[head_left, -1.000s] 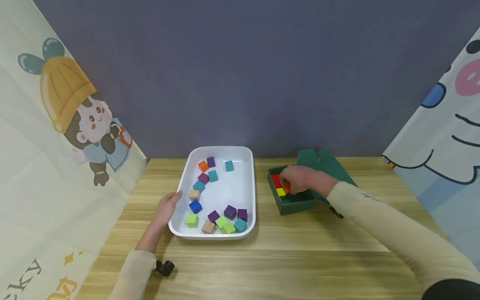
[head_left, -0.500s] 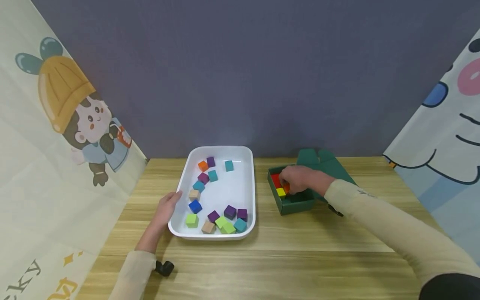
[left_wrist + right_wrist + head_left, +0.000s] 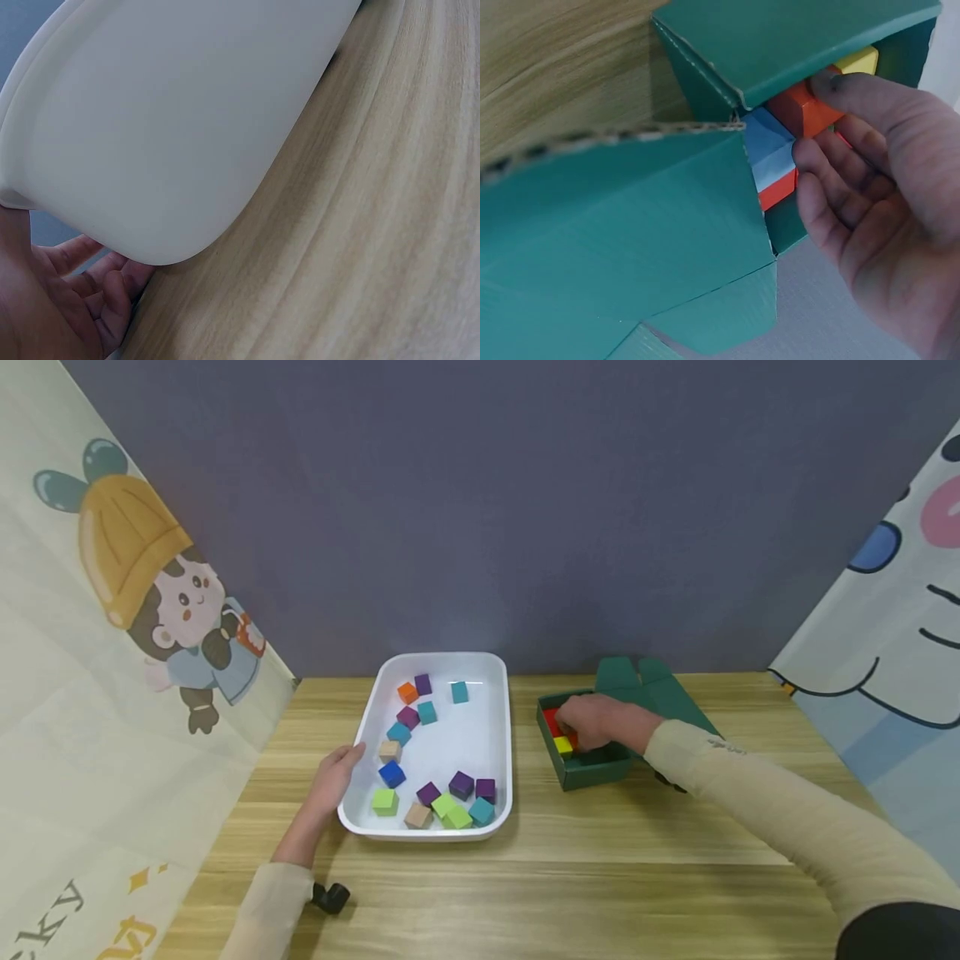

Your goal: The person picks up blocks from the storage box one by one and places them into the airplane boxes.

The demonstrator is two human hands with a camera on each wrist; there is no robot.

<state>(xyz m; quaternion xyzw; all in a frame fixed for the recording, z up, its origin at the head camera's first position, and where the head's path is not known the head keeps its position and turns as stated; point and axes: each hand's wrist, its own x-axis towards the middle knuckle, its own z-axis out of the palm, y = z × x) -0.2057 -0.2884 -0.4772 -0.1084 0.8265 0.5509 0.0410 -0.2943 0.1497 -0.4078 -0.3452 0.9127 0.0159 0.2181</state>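
Observation:
My left hand (image 3: 335,777) holds a white plastic tray (image 3: 507,743) by its left side, thumb at the rim and the other fingers low against the outer wall in the left wrist view. Inside the open green cardboard box (image 3: 596,777), my right hand (image 3: 596,722) pinches an orange cube (image 3: 806,109) between thumb and fingers. A yellow cube (image 3: 859,60) sits beside it, and a blue cube (image 3: 769,146) and a red cube (image 3: 778,190) lie close by. From the head view, the right hand covers much of the box's inside.
Loose cubes lie in the tray, among them a blue cube (image 3: 392,774), an orange cube (image 3: 407,692) and a lime green cube (image 3: 385,802). The box's lid (image 3: 671,697) lies folded back to the right. A dark grey wall (image 3: 480,510) borders the wooden table (image 3: 555,893).
My right hand has shifted slightly left and down in the box, and less of the orange cube shows in the head view. The left hand and tray hold still.

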